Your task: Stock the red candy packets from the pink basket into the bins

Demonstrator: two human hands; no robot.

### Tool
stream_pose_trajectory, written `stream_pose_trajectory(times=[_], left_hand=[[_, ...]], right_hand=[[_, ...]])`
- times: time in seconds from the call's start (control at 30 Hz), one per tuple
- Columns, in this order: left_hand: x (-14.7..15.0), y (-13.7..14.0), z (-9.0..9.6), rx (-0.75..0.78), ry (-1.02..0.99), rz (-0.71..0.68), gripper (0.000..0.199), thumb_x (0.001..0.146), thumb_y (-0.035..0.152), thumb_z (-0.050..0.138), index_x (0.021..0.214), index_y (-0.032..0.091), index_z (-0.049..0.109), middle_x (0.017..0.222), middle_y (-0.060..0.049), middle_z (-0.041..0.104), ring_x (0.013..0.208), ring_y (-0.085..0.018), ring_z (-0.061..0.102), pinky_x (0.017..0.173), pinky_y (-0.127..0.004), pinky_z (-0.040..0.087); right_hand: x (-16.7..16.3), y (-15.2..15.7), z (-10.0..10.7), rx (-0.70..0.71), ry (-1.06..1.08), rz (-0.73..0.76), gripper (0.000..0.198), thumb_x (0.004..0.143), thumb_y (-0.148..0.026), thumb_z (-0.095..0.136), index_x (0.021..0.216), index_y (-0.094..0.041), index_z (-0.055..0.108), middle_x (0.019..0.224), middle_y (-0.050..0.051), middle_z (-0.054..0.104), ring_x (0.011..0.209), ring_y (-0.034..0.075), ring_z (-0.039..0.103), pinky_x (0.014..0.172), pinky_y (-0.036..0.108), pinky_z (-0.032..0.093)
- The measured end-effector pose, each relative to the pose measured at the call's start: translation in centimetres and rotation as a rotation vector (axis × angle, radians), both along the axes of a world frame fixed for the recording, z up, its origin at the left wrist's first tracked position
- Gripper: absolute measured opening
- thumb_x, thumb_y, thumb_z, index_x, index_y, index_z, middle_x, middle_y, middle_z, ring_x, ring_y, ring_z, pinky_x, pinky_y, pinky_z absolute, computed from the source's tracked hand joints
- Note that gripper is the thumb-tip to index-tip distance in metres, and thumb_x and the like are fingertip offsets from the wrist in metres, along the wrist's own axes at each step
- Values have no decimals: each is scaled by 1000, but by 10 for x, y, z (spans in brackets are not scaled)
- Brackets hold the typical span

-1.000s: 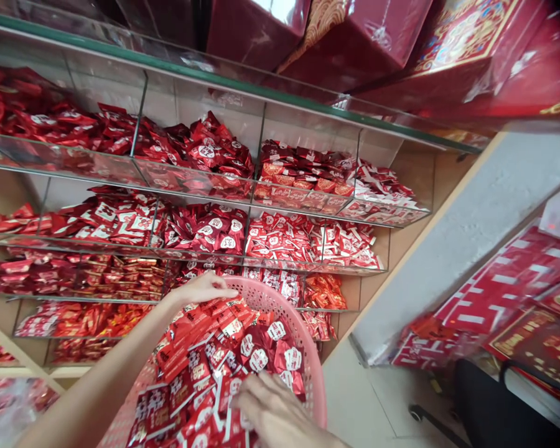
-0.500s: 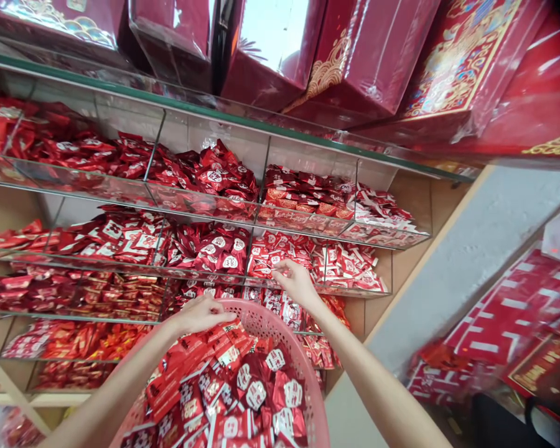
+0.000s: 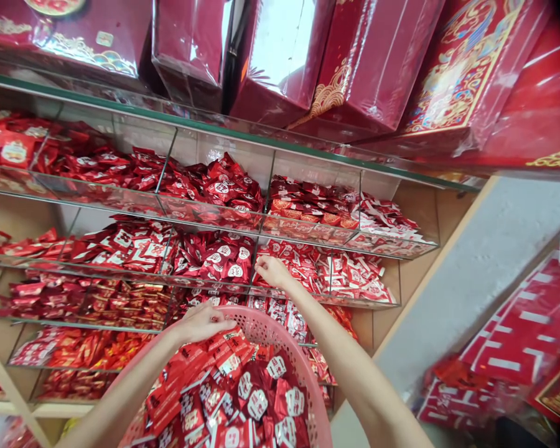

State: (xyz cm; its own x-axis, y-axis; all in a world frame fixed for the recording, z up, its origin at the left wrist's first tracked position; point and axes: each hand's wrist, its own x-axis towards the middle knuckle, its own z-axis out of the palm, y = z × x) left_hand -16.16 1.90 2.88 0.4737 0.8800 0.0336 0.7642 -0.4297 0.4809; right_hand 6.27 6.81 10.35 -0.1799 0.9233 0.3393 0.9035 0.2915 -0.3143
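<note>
Red packets [image 3: 256,401] in pink basket [image 3: 266,326] | left grip [image 3: 208,323] clasping rim [image 3: 248,312] | right grip [image 3: 271,272] at shelves [image 3: 420,202], can't tell | grey wall [image 3: 518,249] beside

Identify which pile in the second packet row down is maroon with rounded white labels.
The maroon pile just left of the right hand: brighter red packets lie to its right, wrappers with squarish white patches to its left.

no wording legible, white badges with tiny characters on dark red packets [image 3: 257,404] in the pink basket [image 3: 320,395], similar blurred badges on shelf packets [image 3: 224,251], unreadable gold lettering on a red card [image 3: 559,395] at right
</note>
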Motion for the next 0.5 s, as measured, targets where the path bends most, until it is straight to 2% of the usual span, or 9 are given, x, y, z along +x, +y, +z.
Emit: stream_pose_trajectory(times=[0.13,0.27,0.4,0.5], left_hand=[[1,1,1,-4,-3,10,59,68,73,39,56,20,60,70,-3,56,75,-21,52,65,-24,31],[4,0,4,-18,8,10,60,68,74,38,58,20,61,72,-3,55,77,-21,52,66,-25,32],[4,0,6,-40,-1,33,59,66,75,40,59,21,63,78,-4,57,83,-24,52,69,-26,34],[2,2,3,-40,-1,38,60,67,75,39,58,21,63,75,-3,56,81,-23,53,68,-25,33]], right_hand=[[0,1,-6,5,44,-101,22,79,-39,49,81,-19,58,77,6,64,74,19,58,62,25,36],[0,1,-10,5,107,-149,8,75,-23,51,79,-19,57,75,4,64,73,17,58,62,24,36],[5,1,-10,18,184,-157,14,71,-17,50,82,-19,58,70,1,63,68,15,57,61,23,37],[14,-1,-11,26,237,-136,19,69,-14,50,86,-17,58,64,-1,61,63,14,56,60,23,38]])
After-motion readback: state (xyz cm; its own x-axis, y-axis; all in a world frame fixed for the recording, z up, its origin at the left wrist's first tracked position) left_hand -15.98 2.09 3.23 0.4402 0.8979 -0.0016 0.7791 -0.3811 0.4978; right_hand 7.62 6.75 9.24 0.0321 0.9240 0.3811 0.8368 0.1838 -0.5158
